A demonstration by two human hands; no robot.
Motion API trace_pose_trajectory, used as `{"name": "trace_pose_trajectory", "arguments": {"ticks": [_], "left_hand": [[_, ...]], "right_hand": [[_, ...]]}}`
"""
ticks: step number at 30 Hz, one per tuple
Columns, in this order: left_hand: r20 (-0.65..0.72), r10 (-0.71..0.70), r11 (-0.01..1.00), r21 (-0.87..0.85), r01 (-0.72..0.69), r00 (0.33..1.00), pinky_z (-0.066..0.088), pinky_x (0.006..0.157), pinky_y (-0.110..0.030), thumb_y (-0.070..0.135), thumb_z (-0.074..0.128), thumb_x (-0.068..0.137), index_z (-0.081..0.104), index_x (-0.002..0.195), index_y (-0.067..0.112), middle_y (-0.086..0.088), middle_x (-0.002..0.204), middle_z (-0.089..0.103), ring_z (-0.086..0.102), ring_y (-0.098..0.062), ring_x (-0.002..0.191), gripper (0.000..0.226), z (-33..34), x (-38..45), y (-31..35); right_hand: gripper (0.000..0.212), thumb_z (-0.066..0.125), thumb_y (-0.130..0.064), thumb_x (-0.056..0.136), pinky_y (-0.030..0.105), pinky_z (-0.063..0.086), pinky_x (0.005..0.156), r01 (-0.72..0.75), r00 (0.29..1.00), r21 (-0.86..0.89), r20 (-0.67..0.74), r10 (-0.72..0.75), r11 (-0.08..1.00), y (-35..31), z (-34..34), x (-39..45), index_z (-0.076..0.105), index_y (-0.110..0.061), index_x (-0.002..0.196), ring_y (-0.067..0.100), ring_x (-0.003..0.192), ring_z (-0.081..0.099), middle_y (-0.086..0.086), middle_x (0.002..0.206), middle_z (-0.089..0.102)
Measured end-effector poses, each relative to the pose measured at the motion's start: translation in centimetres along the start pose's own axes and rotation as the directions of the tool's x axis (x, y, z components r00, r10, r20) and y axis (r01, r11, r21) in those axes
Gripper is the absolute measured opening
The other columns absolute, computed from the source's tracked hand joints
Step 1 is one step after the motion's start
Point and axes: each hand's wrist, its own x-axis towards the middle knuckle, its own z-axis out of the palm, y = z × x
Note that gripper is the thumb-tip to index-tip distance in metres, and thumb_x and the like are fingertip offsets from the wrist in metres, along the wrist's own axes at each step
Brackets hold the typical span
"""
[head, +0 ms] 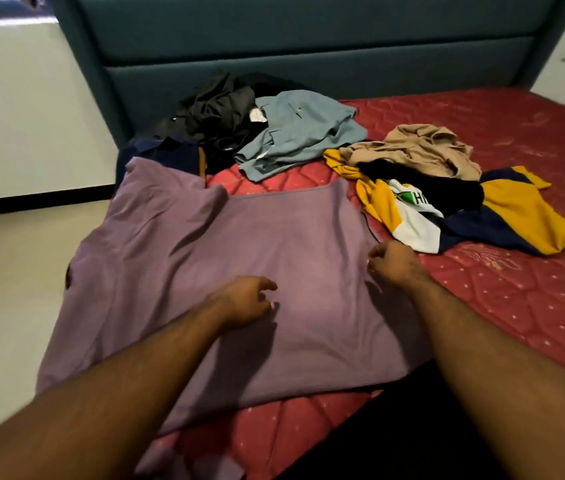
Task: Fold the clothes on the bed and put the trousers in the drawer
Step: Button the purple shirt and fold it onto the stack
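Underneath everything we see a red quilted mattress [502, 306] with small pale dots, set against a dark teal padded headboard [308, 39]; pale walls stand to the left and right, and a light floor [14, 271] runs along the bed's left side, edged by a dark skirting strip. A purple shirt [239, 244] lies spread flat across the near left part of the mattress, its left edge hanging over the side. Our left hand [243, 303] rests on the middle of that shirt with fingers loosely curled, gripping nothing we can make out. Our right hand [393, 263] sits at the shirt's right edge, fingers curled as if pinching the fabric, though we cannot tell for sure. Near the headboard a dark heap of clothes [218, 109] touches a crumpled grey-blue garment [298, 133]. To the right, well apart from the hands, a beige garment [426, 147] lies on a yellow, navy and white shirt [509, 209]
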Motion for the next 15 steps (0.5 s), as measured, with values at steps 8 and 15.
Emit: {"name": "trace_pose_trajectory", "arguments": {"ticks": [8, 15], "left_hand": [[-0.265, -0.115, 0.622, -0.77, -0.138, 0.957, 0.049, 0.055, -0.025, 0.003, 0.057, 0.095, 0.067, 0.112, 0.007, -0.008, 0.09, 0.067, 0.063, -0.018, 0.063, 0.02, 1.4, 12.8, 4.9], [0.087, -0.18, -0.081, -0.994, 0.073, 0.98, 0.052, 0.074, -0.028, 0.051, 0.034, 0.101, 0.059, 0.119, 0.01, -0.011, 0.103, 0.065, 0.064, -0.018, 0.086, 0.051, 2.3, 19.7, 5.5]], "right_hand": [[0.049, 0.067, -0.041, 0.076, 0.045, 0.047, 0.094, -0.242, 0.961, 0.105, -0.113, 0.253, 0.965, 3.8, 3.3, 8.3, 0.061, -0.016, 0.117, 0.037, 0.11, 0.058, 0.012, 0.119, 0.063], [0.028, 0.058, -0.029, 0.088, 0.038, 0.045, 0.087, 0.186, 0.97, -0.148, -0.127, -0.205, 0.971, -3.4, 3.6, 6.3, 0.058, -0.026, 0.116, 0.031, 0.109, 0.055, 0.006, 0.115, 0.057]]}}
